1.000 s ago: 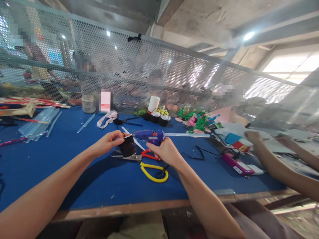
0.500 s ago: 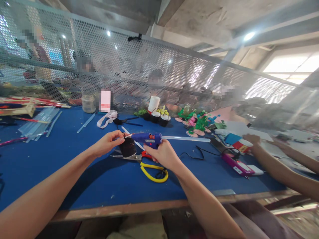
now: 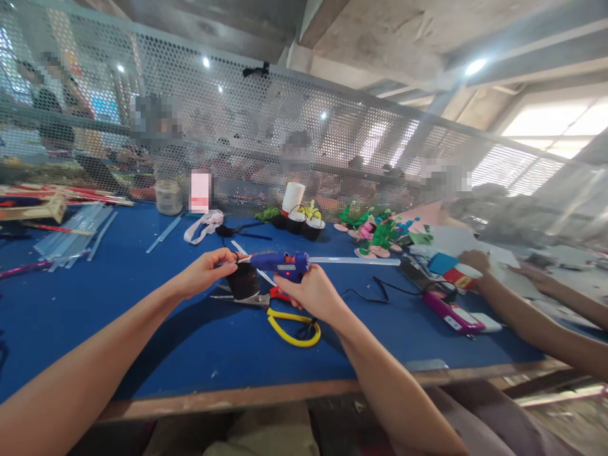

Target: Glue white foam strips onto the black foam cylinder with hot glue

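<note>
Left hand [image 3: 209, 273]: thumb and fingers pinched closed on the upper edge of a black pot [image 3: 243, 285]. Pot sits in front of the wearer, over the shears' blades, its wall facing the camera; whether it rests on them, cannot tell. Right hand [image 3: 316, 292]: wrapped round the grip of a blue glue gun [image 3: 278, 261], small red light lit on its side. Gun's nozzle points left, at the pot's rim by the left fingertips; contact there too small to make out. Clear glue stick [image 3: 354, 260] juts from the gun's rear, to the right.

Shears [image 3: 289, 337], one handle red, one yellow, lie on the blue table [image 3: 213, 354] below both hands. White ribbon [image 3: 204, 227] beyond the left hand. Farther back, two small pots [image 3: 313, 230], black with white tops, side by side near a white spool [image 3: 293, 198]. Green and pink ornaments [image 3: 381, 235] clustered right of these. Purple power strip [image 3: 449, 313] at right, near a co-worker's arm [image 3: 515, 313]. Loose glue sticks [image 3: 73, 237] heaped far left. Perforated screen [image 3: 247, 126] along the back.
</note>
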{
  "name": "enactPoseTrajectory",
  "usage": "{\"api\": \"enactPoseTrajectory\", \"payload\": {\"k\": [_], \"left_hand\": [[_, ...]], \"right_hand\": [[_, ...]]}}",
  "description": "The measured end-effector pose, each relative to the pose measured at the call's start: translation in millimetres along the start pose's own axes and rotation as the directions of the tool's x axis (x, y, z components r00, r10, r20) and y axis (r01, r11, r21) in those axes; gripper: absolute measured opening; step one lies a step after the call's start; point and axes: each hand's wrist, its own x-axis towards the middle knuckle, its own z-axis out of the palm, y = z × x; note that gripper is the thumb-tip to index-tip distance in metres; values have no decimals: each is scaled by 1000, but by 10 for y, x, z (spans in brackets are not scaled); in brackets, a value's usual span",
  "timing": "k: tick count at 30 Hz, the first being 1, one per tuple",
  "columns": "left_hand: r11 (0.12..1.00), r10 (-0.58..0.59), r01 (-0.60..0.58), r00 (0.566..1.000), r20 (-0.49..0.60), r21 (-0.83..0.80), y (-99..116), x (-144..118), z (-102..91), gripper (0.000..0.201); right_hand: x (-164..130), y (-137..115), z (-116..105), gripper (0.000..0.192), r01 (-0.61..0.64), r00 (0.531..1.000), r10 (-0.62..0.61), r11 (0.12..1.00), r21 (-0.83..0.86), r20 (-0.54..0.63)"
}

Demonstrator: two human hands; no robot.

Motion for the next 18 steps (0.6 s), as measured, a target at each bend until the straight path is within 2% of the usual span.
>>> {"api": "enactPoseTrajectory", "payload": {"k": [11, 18], "left_hand": [[994, 13, -10, 999, 31, -105, -14, 9, -21, 25], [996, 9, -5, 999, 51, -84, 23, 10, -16, 31]], "right_hand": [[93, 46, -59, 24, -60, 998, 60, 997, 40, 9], [146, 70, -44, 24, -84, 996, 84, 996, 15, -1]]}}
